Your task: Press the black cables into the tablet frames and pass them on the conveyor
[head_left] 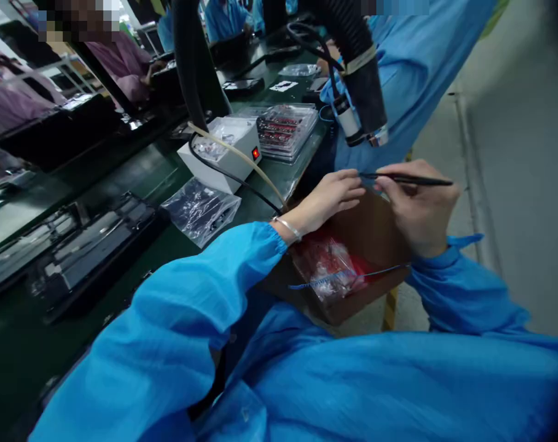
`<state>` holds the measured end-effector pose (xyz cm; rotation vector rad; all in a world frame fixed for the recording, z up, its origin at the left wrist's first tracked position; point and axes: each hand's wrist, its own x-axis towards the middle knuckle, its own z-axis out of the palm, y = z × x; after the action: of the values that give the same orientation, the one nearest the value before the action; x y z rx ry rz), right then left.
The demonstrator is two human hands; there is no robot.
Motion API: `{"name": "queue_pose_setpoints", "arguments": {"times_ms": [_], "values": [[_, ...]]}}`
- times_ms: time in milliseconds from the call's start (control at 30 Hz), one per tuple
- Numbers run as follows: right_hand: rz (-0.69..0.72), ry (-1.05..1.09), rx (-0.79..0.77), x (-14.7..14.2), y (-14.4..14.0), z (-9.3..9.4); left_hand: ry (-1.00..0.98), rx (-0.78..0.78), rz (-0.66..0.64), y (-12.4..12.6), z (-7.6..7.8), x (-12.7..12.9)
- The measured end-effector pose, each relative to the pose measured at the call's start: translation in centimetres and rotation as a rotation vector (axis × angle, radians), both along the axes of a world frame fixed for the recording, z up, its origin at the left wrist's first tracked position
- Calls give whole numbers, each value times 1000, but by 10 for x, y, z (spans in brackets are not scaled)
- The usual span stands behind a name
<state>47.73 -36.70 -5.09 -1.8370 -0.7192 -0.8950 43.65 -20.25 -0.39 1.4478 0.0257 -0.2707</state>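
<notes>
My right hand [420, 205] grips a thin black tool [410, 180], held level with its tip pointing left. My left hand [327, 199] reaches in from the left, and its fingertips meet the tool's tip. A silver bracelet sits on that wrist. Both hands hover over an open brown cardboard box [375, 236] beside the table's edge. Inside the box lies a clear bag with red parts [329, 267], and a blue coiled cord [347, 277] crosses it. Whether something tiny sits between my left fingers is too small to tell.
A black hose with a nozzle [364, 98] hangs just above my hands. On the green bench stand a white box with a red lit switch [228, 150], stacked clear trays [283, 129], a plastic bag [200, 209] and dark trays [89, 245]. A person in blue [412, 67] stands close ahead.
</notes>
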Motion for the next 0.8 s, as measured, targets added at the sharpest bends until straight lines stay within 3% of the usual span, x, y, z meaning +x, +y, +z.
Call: {"name": "queue_pose_setpoints", "arguments": {"times_ms": [67,133,333,467,533,667,800], "values": [[12,33,-4,10,-8,9,65,-219,16,-19,2,6],[13,48,-11,15,-16,17,64,-304,20,-30,6,7],[39,54,-56,19,-28,37,55,-360,15,-38,12,1],[117,93,64,20,-21,34,54,-381,34,-35,13,-2],[210,195,300,23,-13,23,36,-394,62,-32,14,-3],[569,723,1015,33,6,-9,10,-421,148,-28,17,0],[760,905,1383,39,25,-24,6,-411,158,-28,22,-3]]}}
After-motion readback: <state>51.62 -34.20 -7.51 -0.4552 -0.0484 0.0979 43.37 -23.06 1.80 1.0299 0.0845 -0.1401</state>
